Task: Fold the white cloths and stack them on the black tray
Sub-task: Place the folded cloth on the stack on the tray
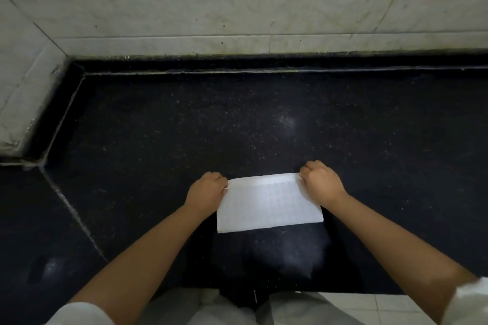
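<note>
White cloth (269, 203), one piece, folded, held at its two far corners over a black speckled counter (184, 126).

Left hand (206, 192): fingers curled, pinching the cloth's far left corner. Right hand (320, 182): fingers curled, pinching the far right corner. Cloth: rectangular, faint grid weave, a narrow folded band along the far edge, near edge free, lying near the counter's front edge. Backing: pale marble-tiled wall (237, 2). White sleeves at both lower corners.
</note>
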A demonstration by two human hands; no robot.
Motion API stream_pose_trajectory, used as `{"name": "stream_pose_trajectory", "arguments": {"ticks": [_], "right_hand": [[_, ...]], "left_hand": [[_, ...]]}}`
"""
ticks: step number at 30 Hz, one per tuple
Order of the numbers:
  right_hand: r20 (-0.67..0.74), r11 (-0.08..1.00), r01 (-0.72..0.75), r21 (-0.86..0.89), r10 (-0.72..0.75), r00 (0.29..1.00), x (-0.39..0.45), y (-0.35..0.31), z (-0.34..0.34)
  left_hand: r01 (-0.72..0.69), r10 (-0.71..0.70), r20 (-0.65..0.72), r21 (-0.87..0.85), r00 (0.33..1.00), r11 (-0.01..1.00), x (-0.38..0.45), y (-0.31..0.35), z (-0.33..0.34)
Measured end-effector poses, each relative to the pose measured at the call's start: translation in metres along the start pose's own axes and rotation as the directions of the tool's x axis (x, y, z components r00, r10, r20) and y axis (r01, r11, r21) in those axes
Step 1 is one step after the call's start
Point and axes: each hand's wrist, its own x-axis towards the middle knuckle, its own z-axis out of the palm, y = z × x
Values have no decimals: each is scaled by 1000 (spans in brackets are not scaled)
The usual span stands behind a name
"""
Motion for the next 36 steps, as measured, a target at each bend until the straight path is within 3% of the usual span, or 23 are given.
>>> {"name": "stream_pose_trajectory", "arguments": {"ticks": [3, 7, 9, 11, 13, 14, 16, 18, 21, 23, 26, 28, 30, 32, 36], "right_hand": [[70, 998, 4, -65, 1, 998, 4, -7, -7], [101, 999, 36, 7, -36, 994, 7, -7, -35], [-30, 994, 79, 79, -77, 997, 3, -4, -56], [-279, 979, 199, 33, -183, 943, -7, -5, -77], [-465, 954, 294, -57, -286, 838, -20, -1, -85], [-517, 946, 314, -79, -309, 798, -27, 1, -80], [-569, 954, 282, -101, -288, 771, -40, 4, -56], [-536, 974, 195, -114, -225, 813, -53, 3, -17], [-365, 989, 67, -134, -112, 924, -72, -5, 31], [-334, 1000, -22, -3, 20, 942, -81, -8, 43], [-301, 943, -250, 222, 310, 902, -83, -15, 33], [-153, 874, -417, 249, 461, 874, -72, -21, 23], [-44, 847, -502, 174, 516, 855, -60, -25, 20], [5, 843, -528, 107, 530, 848, -51, -31, 21], [19, 809, -574, 126, 577, 817, -44, -41, 22]], "left_hand": [[-24, 22, 60, 38, 998, 999, 3, 0, -2], [-38, 34, 78, 51, 996, 998, 4, -4, -22], [-161, 178, -130, 132, 975, 978, 1, -9, -46], [-304, 376, -275, 271, 885, 914, -4, -16, -69], [-389, 495, -415, 317, 763, 865, -9, -23, -84], [-420, 536, -473, 335, 699, 843, -12, -27, -84], [-432, 563, -516, 361, 645, 826, -21, -31, -73], [-442, 578, -406, 383, 708, 811, -29, -32, -40], [-396, 430, -1, 389, 903, 832, -46, -24, 8], [-320, 334, 15, 328, 943, 889, -55, -23, 24], [-253, 293, -157, 235, 943, 939, -52, -22, 24], [-160, 201, -242, 178, 949, 971, -44, -12, 13], [-33, 40, -144, 54, 989, 998, -32, 2, 6], [73, -74, 18, 60, 997, 995, -24, 10, 6], [111, -126, 129, 115, 984, 987, -19, 10, 25]]}}
